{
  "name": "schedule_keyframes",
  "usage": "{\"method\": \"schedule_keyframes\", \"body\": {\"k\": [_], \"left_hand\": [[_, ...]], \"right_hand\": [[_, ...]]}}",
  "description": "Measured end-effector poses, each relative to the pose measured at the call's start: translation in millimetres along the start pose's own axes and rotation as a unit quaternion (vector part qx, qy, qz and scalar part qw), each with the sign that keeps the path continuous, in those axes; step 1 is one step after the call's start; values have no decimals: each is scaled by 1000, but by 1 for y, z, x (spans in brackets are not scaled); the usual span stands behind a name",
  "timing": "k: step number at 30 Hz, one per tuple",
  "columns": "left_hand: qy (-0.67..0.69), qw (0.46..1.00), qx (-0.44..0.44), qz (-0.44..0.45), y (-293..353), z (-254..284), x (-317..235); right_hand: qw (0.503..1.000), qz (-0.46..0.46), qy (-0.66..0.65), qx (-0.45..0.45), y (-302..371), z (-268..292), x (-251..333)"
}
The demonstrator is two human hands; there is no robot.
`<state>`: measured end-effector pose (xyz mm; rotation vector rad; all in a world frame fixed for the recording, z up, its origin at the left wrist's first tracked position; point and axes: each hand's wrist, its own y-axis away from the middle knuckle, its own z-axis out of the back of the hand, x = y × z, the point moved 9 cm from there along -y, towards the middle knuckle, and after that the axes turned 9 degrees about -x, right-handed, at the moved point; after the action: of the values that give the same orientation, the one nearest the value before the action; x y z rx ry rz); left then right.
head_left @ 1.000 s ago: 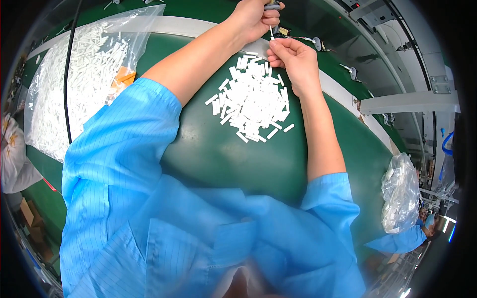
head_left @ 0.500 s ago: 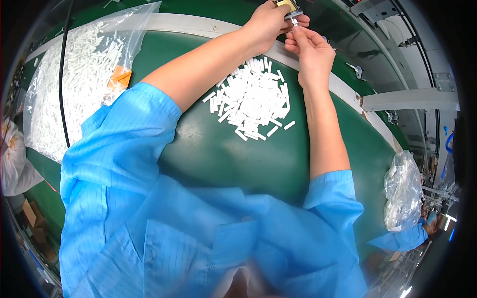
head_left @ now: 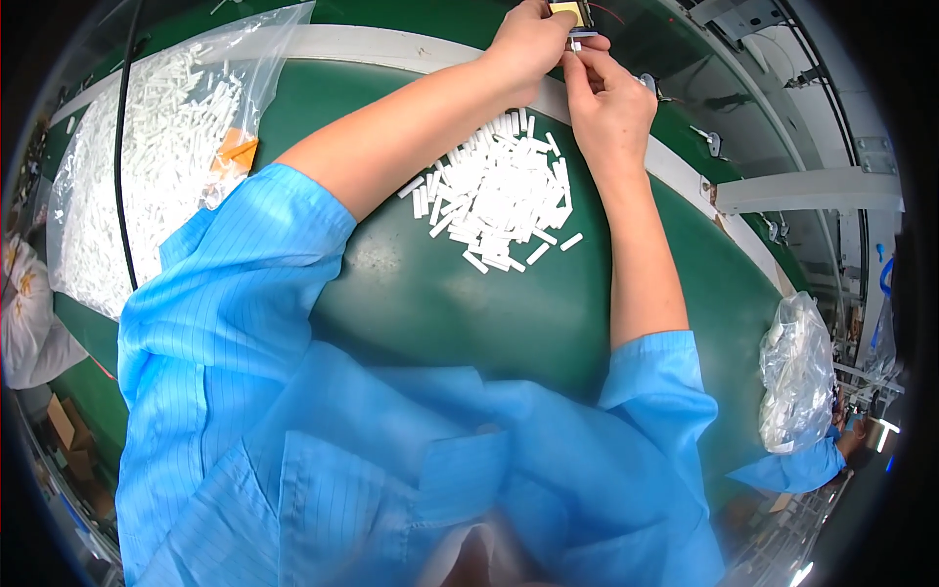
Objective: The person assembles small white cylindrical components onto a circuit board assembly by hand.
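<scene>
Nearest the camera is the person's own blue striped smock [head_left: 293, 440], both short sleeves reaching forward over the green work surface [head_left: 440, 313], which curves away toward a pale strip along its far edge. In the middle of that surface lies a loose heap of small white plastic pieces [head_left: 499, 191] — short, straight bits, scattered thinly at the near rim of the heap. To the left a clear bag [head_left: 147, 166] full of the same white pieces rests on the surface, with an orange tag showing through it; at the right edge sits a smaller crumpled clear bag [head_left: 797, 367], and beyond it a co-worker's blue sleeve. Farthest off, past the heap, the two hands meet: the left hand [head_left: 528, 44] is curled shut around a small yellow-faced part [head_left: 567, 12], and the right hand [head_left: 606, 93] pinches one small white piece [head_left: 577, 39] in its fingertips, touching it to that part. The white piece looks very light, stiff and smooth, so it may slip or flick away; a fingertip pinch across its middle seems the surest hold. Compared with a second ago, both hands have moved from the far rim of the heap up to the pale strip, and the right hand, then lying over the heap, now works against the held part — the heap itself looks unchanged
</scene>
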<state>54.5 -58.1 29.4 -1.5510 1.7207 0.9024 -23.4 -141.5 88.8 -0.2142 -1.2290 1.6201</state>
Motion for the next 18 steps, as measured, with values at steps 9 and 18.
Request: {"method": "schedule_keyframes", "body": {"k": [9,18], "left_hand": [[-532,766,-53,-358,-13,33,-96],[-562,683,-76,-459,-4,44,-109]], "right_hand": [[976,-12,-104,190,15,-30,21],[958,92,-86,257,29,-38,52]]}}
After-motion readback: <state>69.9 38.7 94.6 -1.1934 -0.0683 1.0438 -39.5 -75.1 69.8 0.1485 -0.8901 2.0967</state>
